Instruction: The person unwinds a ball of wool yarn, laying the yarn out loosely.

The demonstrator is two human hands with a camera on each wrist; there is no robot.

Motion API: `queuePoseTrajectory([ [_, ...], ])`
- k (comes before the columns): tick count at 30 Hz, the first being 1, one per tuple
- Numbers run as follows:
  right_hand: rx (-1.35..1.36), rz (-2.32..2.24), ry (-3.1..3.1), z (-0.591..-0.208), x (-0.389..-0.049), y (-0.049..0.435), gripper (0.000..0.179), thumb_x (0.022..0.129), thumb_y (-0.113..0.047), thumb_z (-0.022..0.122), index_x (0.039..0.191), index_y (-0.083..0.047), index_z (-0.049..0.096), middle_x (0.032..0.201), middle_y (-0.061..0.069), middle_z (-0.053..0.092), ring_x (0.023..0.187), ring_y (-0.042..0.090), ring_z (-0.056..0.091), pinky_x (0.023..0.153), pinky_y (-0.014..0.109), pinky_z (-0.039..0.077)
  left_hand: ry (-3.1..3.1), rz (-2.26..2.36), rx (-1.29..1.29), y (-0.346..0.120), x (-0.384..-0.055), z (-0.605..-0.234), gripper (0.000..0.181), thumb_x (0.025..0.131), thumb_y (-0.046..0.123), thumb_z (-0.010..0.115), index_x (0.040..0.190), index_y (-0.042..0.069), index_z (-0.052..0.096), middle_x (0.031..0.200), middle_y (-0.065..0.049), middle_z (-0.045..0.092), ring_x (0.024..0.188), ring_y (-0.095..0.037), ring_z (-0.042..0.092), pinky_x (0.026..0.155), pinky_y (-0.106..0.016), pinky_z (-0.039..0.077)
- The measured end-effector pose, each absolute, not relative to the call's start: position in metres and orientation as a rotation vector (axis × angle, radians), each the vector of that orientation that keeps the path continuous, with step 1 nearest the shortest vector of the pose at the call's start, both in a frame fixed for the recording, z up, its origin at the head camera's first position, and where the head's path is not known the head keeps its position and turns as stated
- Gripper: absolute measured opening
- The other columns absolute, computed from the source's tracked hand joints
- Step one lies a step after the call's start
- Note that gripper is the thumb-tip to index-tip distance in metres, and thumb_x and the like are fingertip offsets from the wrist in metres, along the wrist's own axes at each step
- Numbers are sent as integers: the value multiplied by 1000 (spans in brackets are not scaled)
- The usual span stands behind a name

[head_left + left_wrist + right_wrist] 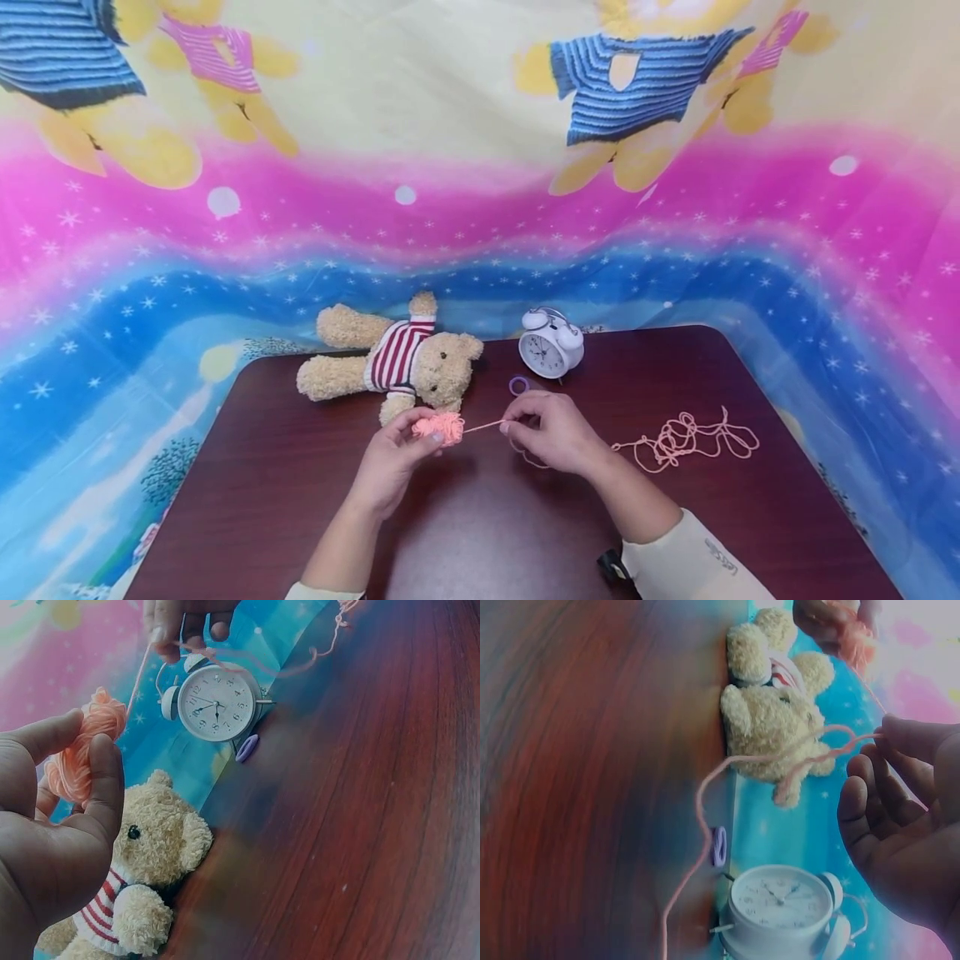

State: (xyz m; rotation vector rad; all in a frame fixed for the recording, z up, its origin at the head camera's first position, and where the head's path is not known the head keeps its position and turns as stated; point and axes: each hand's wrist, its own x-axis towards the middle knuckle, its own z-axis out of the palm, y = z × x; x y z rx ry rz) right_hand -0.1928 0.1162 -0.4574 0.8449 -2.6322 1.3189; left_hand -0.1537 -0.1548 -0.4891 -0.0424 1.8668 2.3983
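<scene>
My left hand (390, 467) grips a small bundle of peach yarn (441, 427) between thumb and fingers, above the table. In the left wrist view the bundle (86, 746) shows its wound strands. A taut strand (482, 427) runs from it to my right hand (551, 429), which pinches the yarn between thumb and forefinger. From the right fingertips the yarn (705, 802) hangs down in the right wrist view. A loose tangle of the same yarn (675, 442) lies on the table to the right of my right hand.
A teddy bear (401, 358) in a striped shirt lies on its back behind my left hand. A white alarm clock (551, 346) stands at the table's (300, 500) back edge, with a purple ring (518, 384) before it. A printed curtain (450, 208) hangs behind.
</scene>
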Motion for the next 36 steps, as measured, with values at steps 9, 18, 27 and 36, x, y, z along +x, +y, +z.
queuePoseTrajectory([
  [9, 822, 1239, -2603, -457, -198, 135, 8, 91, -15, 80, 89, -23, 78, 90, -15, 71, 87, 7, 64, 74, 31, 56, 1909, 2379, -38, -166, -153, -490, 41, 90, -4, 73, 128, -8, 57, 106, -9, 66, 89, -17, 68, 80, -30, 61],
  [18, 732, 1197, -2661, -448, -201, 152, 10, 92, -16, 79, 89, -25, 78, 95, -14, 71, 91, 8, 66, 81, 34, 57, 1945, 2311, -60, -173, -150, -490, 41, 89, -4, 75, 127, -7, 58, 102, -9, 66, 86, -18, 67, 82, -33, 61],
  [27, 660, 1184, -2679, -443, -203, 172, 8, 93, -16, 79, 88, -24, 79, 94, -11, 70, 79, 9, 63, 71, 35, 57, 1969, 2312, -91, -183, -150, -492, 43, 87, -6, 77, 125, -7, 57, 102, -10, 66, 88, -18, 68, 82, -32, 60],
  [36, 615, 1121, -2696, -446, -202, 188, 8, 92, -18, 79, 87, -24, 78, 91, -15, 69, 83, 9, 63, 77, 40, 56, 1931, 2377, -145, -192, -149, -493, 32, 92, -7, 70, 120, -1, 56, 94, -6, 65, 83, -19, 68, 83, -33, 60],
])
